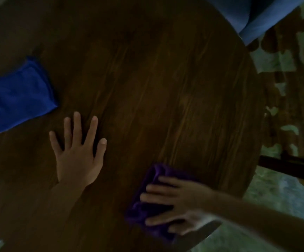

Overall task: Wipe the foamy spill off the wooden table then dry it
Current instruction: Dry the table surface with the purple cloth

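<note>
Head view: the wipe looks to be in hand, purple cloth down near the desk's close edge.

The right hand point(176, 202) presses flat, fingers spread, on the purple cloth point(147, 208); the left hand point(78, 150) lies open and empty on the wooden desk point(165, 88). No foam shows in this dim light. Likely next: fetch the folded blue cloth point(18, 95) at the left edge for drying.
</note>
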`<state>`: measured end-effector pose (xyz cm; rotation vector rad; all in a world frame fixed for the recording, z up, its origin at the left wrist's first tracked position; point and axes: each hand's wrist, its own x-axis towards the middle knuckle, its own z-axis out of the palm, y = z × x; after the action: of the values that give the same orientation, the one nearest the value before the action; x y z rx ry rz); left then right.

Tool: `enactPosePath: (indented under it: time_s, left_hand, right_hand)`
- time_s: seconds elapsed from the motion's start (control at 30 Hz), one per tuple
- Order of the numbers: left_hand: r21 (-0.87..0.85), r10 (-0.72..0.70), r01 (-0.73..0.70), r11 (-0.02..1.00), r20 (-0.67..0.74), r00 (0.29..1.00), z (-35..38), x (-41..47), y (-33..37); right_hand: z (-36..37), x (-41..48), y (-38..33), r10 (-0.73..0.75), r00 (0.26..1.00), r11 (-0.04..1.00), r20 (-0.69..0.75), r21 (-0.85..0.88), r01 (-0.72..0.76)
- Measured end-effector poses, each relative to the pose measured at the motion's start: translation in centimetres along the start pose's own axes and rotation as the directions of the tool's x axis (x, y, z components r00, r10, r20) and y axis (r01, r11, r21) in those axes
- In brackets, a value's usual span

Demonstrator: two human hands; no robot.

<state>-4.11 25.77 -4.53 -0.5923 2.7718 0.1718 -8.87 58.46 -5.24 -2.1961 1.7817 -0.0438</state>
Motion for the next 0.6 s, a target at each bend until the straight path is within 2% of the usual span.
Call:
enactPosePath:
  time_s: [0.07, 0.1, 0.13, 0.17, 0.2, 0.23, 0.27, 0.3, 0.33, 0.37, 0.4, 0.43, 0.47, 0.5, 0.53, 0.57, 0.6]
  left_hand:
    - [0.01, 0.003, -0.003, 1.0, 0.007, 1.0, 0.0, 0.1, 0.2]
    - [0.008, 0.005, -0.005, 1.0, 0.007, 1.0, 0.0, 0.1, 0.2]
    - [0.004, 0.005, -0.005, 1.0, 0.007, 1.0, -0.1, 0.1, 0.2]
    - [0.001, 0.002, -0.002, 1.0, 0.009, 1.0, -0.1, 0.0, 0.1]
    - [0.002, -0.001, 0.001, 1.0, 0.009, 1.0, 0.0, 0.0, 0.1]
    - [0.003, -0.004, 0.004, 1.0, 0.007, 1.0, 0.1, -0.1, 0.1]
    - [0.001, -0.007, 0.007, 1.0, 0.003, 1.0, 0.1, -0.1, 0.1]
    - [0.002, -0.008, 0.008, 1.0, 0.001, 1.0, 0.2, -0.1, 0.1]
    - [0.002, -0.008, 0.008, 1.0, 0.001, 1.0, 0.2, -0.1, 0.0]
    - [0.0, -0.007, 0.007, 1.0, -0.001, 1.0, 0.2, -0.1, -0.1]
    - [-0.005, -0.006, 0.006, 1.0, -0.002, 1.0, 0.1, -0.1, -0.1]
    - [-0.01, -0.005, 0.005, 1.0, -0.002, 1.0, 0.1, -0.1, -0.1]
    - [-0.01, -0.005, 0.005, 1.0, -0.001, 1.0, 0.0, -0.2, -0.2]
    - [-0.011, -0.007, 0.007, 1.0, -0.002, 1.0, 0.0, -0.2, -0.1]
    - [-0.011, -0.009, 0.009, 1.0, -0.006, 1.0, 0.0, -0.2, -0.1]
    - [-0.009, -0.013, 0.013, 1.0, -0.008, 1.0, 0.0, -0.3, 0.0]
    - [-0.007, -0.015, 0.015, 1.0, -0.007, 1.0, 0.1, -0.2, 0.1]
  right_hand:
    - [-1.2, -2.5, 6.6, 0.173, 0.981, 0.985, -0.088, 0.024, -0.171]
    - [-1.7, -3.7, 9.9, 0.339, 0.93, 0.94, -0.142, 0.017, -0.34]
    - [-2.2, -4.8, 12.9, 0.535, 0.825, 0.842, -0.182, 0.038, -0.537]
    - [-2.7, -5.7, 15.4, 0.731, 0.655, 0.678, -0.193, 0.092, -0.729]
    - [-3.4, -6.1, 17.2, 0.89, 0.42, 0.449, -0.178, 0.182, -0.875]
    - [-3.8, -5.8, 18.5, 0.973, 0.179, 0.214, -0.144, 0.284, -0.935]
    - [-4.3, -4.7, 18.9, 0.995, -0.008, 0.029, -0.102, 0.358, -0.933]
    - [-4.8, -3.2, 18.4, 0.992, -0.106, -0.07, -0.068, 0.401, -0.913]
    - [-4.9, -1.7, 16.9, 0.991, -0.117, -0.08, -0.067, 0.402, -0.912]
    - [-4.4, -0.3, 14.6, 0.992, -0.049, -0.004, -0.114, 0.366, -0.931]
    - [-3.7, 0.8, 11.3, 0.982, 0.103, 0.148, -0.158, 0.308, -0.94]
    - [-2.8, 1.5, 7.1, 0.934, 0.314, 0.349, -0.168, 0.253, -0.902]
    - [-1.5, 1.7, 2.3, 0.826, 0.545, 0.564, -0.143, 0.202, -0.801]
    - [-0.4, 1.2, -2.4, 0.649, 0.753, 0.759, -0.107, 0.149, -0.634]
    - [0.5, -0.1, -5.6, 0.433, 0.9, 0.901, -0.061, 0.067, -0.429]
    - [1.2, -1.9, -6.8, 0.216, 0.976, 0.976, -0.012, -0.022, -0.216]
    - [1.7, -3.9, -5.9, 0.047, 0.999, 0.996, 0.001, -0.07, -0.047]
